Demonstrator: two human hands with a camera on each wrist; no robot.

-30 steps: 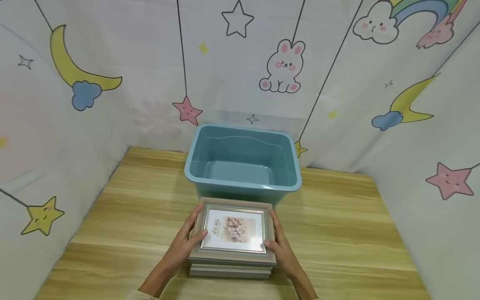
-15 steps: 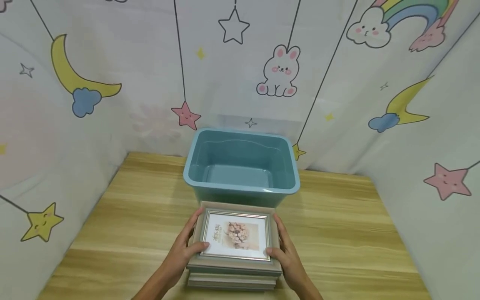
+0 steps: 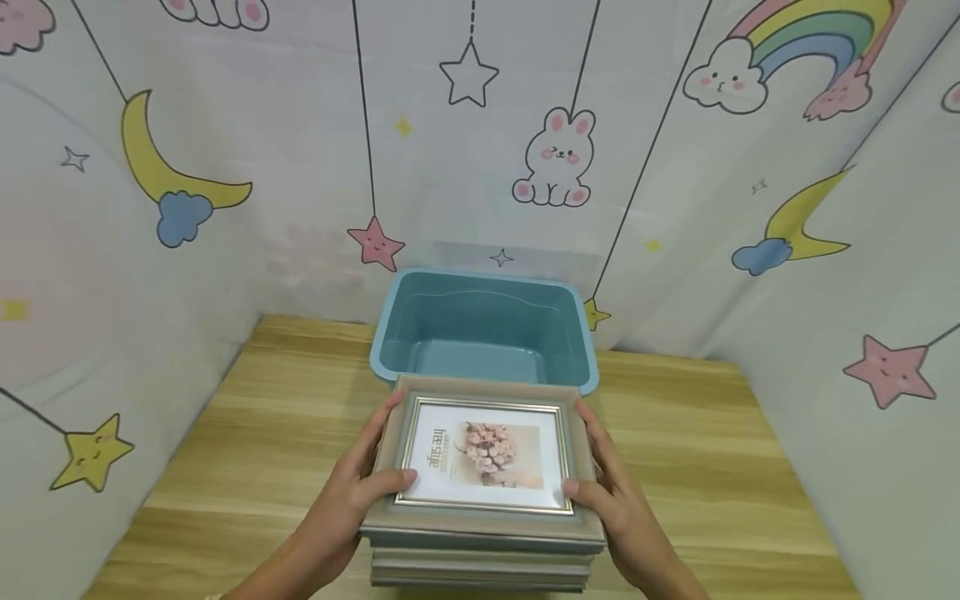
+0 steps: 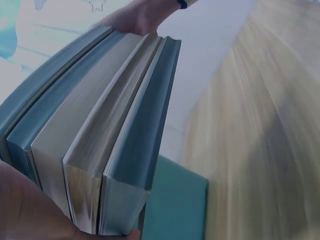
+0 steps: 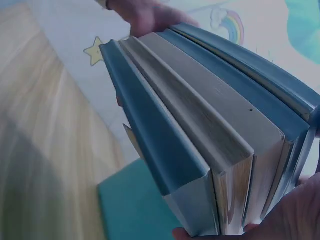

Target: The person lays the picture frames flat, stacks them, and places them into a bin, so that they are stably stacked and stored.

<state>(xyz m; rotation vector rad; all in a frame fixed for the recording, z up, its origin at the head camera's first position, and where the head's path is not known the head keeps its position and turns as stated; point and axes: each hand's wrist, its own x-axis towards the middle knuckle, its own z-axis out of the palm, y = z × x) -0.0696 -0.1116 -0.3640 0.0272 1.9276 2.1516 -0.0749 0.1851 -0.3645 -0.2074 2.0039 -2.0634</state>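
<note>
Both hands, left [image 3: 341,508] and right [image 3: 622,512], have fingers clamped on a frame stack [image 3: 483,475], seemingly lifted off the worktop [image 3: 247,433]; beyond the fingertips, an open bin [image 3: 483,333] probably awaits lowering.

A stack of picture frames [image 3: 483,500] sits between the two hands, in front of a blue bin [image 3: 486,333]. The frames lie flat, one on top of another. The top frame [image 3: 483,454] has a wide grey-brown border and a thin silver edge inside it. Behind its glass is a white sheet with a picture of pink flowers and some small words. The left hand [image 3: 352,500] holds the left side of the stack, with the thumb on top. The right hand [image 3: 618,508] holds the right side the same way. From the side, the frame edges [image 4: 100,145] look blue-grey and tan, pressed close together. The wrist views show the table lying below the stack.
</note>
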